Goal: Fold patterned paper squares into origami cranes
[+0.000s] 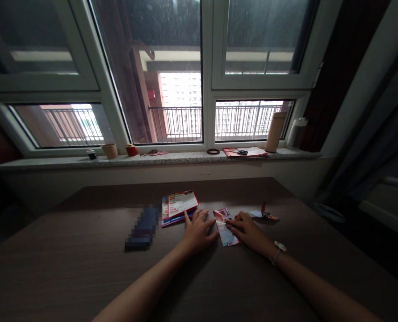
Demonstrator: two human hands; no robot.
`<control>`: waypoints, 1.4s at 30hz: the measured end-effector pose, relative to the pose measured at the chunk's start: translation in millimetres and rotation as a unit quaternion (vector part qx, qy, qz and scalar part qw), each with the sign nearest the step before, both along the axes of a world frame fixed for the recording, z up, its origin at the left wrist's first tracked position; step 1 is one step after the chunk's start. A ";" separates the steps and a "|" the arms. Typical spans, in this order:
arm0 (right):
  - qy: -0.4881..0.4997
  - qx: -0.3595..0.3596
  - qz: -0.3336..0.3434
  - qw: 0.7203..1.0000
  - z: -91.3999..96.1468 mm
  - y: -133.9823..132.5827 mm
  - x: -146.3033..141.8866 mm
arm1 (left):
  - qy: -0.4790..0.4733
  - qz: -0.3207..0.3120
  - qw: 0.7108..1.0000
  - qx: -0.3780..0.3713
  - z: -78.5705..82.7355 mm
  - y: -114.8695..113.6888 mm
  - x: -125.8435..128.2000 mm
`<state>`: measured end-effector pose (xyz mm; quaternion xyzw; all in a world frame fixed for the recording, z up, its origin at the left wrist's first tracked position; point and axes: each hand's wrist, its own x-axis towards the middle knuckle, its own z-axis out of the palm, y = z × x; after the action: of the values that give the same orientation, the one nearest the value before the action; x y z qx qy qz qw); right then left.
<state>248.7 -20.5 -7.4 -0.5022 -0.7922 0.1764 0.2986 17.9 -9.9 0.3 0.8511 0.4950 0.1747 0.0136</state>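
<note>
A folded strip of printed paper lies on the dark wooden table between my hands. My left hand rests flat beside it, fingers spread, thumb near the paper's left edge. My right hand presses its curled fingertips on the paper's right edge, near its upper end. A stack of red and white leaflets lies just beyond my left hand. A small folded paper piece sits just past my right hand.
A dark flat object, blurred out, lies left of the leaflets. The windowsill holds a paper cup, a red pot, a ring, papers with scissors, a tall flask and a jug.
</note>
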 end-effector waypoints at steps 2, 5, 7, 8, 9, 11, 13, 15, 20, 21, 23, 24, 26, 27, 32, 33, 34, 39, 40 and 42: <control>-0.001 -0.002 0.001 1.000 0.6 -0.4 -0.2 | -0.002 0.001 1.000 -0.001 -1.1 0.5 -0.2; -0.003 0.001 0.002 1.000 0.7 -0.5 -0.6 | -0.008 0.002 1.000 0.001 -2.6 1.4 0.0; -0.007 0.002 0.000 1.000 0.4 -0.4 -0.9 | -0.016 0.005 1.000 0.008 -2.5 1.7 0.5; -0.009 0.003 0.000 1.000 0.3 -0.4 -1.0 | -0.021 0.006 1.000 0.013 -2.0 1.6 0.9; -0.011 0.003 0.000 1.000 0.2 -0.5 -1.0 | -0.026 0.005 1.000 0.016 -1.1 1.4 1.2; -0.014 0.003 0.001 1.000 0.2 -0.7 -1.1 | -0.037 -0.001 0.999 0.023 0.8 1.0 1.7; -0.017 0.004 0.000 1.000 0.2 -0.8 -1.1 | -0.043 -0.007 0.999 0.028 2.1 0.6 2.0; -0.019 0.005 0.000 1.000 0.4 -1.0 -1.2 | -0.045 -0.009 0.999 0.029 2.3 0.8 2.0; -0.018 0.004 0.000 1.000 1.9 -1.9 -1.4 | -0.050 -0.005 0.998 0.025 0.7 2.0 1.5; -0.017 0.003 -0.001 1.000 2.1 -2.1 -1.4 | -0.051 -0.005 0.998 0.024 0.6 2.0 1.5; -0.017 0.004 -0.002 1.000 1.9 -2.3 -1.3 | -0.053 -0.005 0.998 0.022 0.5 1.9 1.5; -0.017 0.004 -0.001 1.000 1.7 -2.3 -1.3 | -0.054 -0.005 0.998 0.022 0.5 1.7 1.5; -0.019 0.004 -0.002 1.000 1.1 -2.2 -1.2 | -0.054 -0.005 0.998 0.023 0.3 1.5 1.7; -0.019 0.005 -0.002 1.000 0.9 -2.1 -1.2 | -0.054 -0.005 0.998 0.025 0.1 1.5 1.8; -0.020 0.006 -0.002 1.000 0.5 -1.6 -1.0 | -0.052 -0.003 0.998 0.028 -1.5 2.9 1.6; -0.021 0.006 -0.001 1.000 0.3 -1.4 -0.8 | -0.051 -0.001 0.998 0.026 -1.8 3.3 1.5; -0.022 0.007 -0.001 1.000 0.1 -1.2 -0.7 | -0.049 0.000 0.999 0.023 -2.0 3.7 1.4; -0.026 0.007 -0.002 1.000 0.0 -0.5 -0.4 | -0.048 0.004 0.999 0.014 -0.7 3.8 1.4; -0.027 0.006 -0.001 1.000 0.5 -0.7 -0.5 | -0.050 0.004 0.999 0.013 0.0 3.6 1.5; -0.026 0.006 -0.003 1.000 1.7 -1.3 -0.9 | -0.053 0.004 0.999 0.012 1.0 3.2 1.6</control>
<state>247.9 -21.8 -5.7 -0.5073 -0.7993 0.1577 0.2808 19.6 -6.6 1.3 0.8386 0.4952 0.2253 0.0289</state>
